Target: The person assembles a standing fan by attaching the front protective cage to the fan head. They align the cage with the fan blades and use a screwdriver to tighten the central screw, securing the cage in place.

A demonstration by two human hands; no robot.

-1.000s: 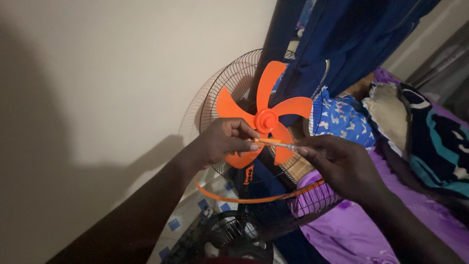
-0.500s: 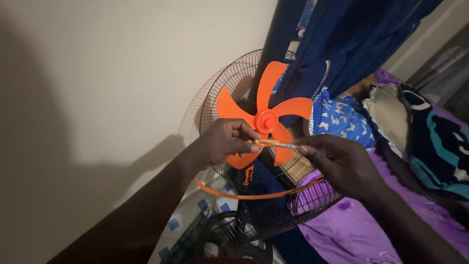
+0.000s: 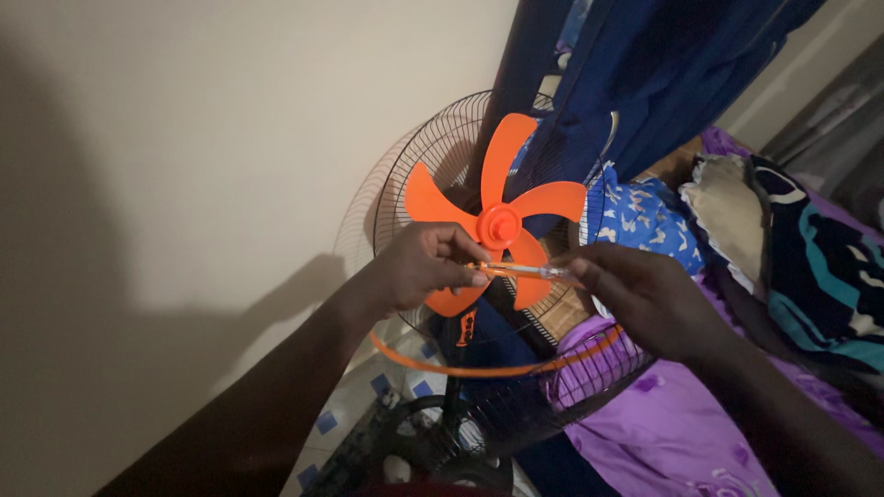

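An orange fan blade point(image 3: 505, 179) with several vanes sits on a standing fan, in front of the black wire rear grille point(image 3: 425, 156). Just below the blade's hub, my left hand point(image 3: 425, 265) pinches one end of a thin orange-and-clear screwdriver point(image 3: 520, 271). My right hand point(image 3: 645, 299) pinches its other end. The tool lies level between both hands, across the lower vanes. The front grille point(image 3: 516, 400), with its orange rim point(image 3: 479, 370), hangs open under my hands.
A cream wall point(image 3: 203, 138) stands behind the fan. A dark blue curtain point(image 3: 645, 64) hangs at the upper right. A bed with purple sheet point(image 3: 663, 433), blue patterned cloth point(image 3: 649, 221) and pillows lies right. Tiled floor point(image 3: 354, 405) shows below.
My right hand has crept slightly up and left along the screwdriver. The view has shifted a little; the fan and my left hand stay put.
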